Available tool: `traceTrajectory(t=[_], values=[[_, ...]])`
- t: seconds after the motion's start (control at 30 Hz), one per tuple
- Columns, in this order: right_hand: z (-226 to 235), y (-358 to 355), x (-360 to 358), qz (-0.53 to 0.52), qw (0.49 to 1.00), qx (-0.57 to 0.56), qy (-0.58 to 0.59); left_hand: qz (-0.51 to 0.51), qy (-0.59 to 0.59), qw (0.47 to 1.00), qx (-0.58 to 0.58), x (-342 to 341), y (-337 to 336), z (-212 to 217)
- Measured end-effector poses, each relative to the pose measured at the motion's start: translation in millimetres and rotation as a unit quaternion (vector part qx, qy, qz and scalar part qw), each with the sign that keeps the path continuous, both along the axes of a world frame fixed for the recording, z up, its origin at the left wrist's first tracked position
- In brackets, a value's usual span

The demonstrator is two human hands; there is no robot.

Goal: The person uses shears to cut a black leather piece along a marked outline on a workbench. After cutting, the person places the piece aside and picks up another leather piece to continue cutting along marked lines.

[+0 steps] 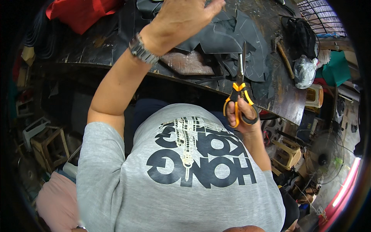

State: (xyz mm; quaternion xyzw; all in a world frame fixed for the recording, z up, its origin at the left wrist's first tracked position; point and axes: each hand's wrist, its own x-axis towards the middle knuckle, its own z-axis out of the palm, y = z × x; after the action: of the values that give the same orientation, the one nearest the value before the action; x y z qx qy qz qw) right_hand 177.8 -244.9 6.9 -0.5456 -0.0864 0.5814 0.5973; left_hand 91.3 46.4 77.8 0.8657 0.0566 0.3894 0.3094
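My right hand (247, 118) is closed around the handles of scissors (236, 96) with orange and black grips. Their blades point away from me, over the table's near edge. My left hand (179, 21), with a metal watch (143, 49) on the wrist, reaches over the table at the top of the view. Its thumb is stretched out; the other fingers are mostly cut off by the picture's edge. Beneath and beside it lie dark grey leather-like pieces (220, 40), some with pale marked lines. Whether the left hand touches them, I cannot tell.
A red piece of material (81, 15) lies at the far left of the dark table (286, 91). To the right are a hammer (285, 60), a clear plastic bag (305, 71) and a black bag (299, 34). Stools (48, 145) and a fan (324, 156) stand around.
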Motion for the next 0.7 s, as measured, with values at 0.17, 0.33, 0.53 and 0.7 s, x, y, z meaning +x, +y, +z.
traceTrajectory(t=[0.17,0.33,0.53,0.7], values=[[-6,7,-24,0.003,1.000,0.027,0.003,-0.220,0.160,0.885,-0.378,-16,-69,-43],[2,8,-31,-0.011,0.999,0.030,-0.012,-0.273,-0.121,0.688,-0.661,-6,-118,-80],[6,5,-26,0.049,0.996,0.045,-0.058,-0.162,-0.224,0.644,-0.713,17,-95,-80],[3,6,-19,0.024,0.988,0.006,-0.151,-0.137,-0.129,0.872,-0.453,10,-78,-77]])
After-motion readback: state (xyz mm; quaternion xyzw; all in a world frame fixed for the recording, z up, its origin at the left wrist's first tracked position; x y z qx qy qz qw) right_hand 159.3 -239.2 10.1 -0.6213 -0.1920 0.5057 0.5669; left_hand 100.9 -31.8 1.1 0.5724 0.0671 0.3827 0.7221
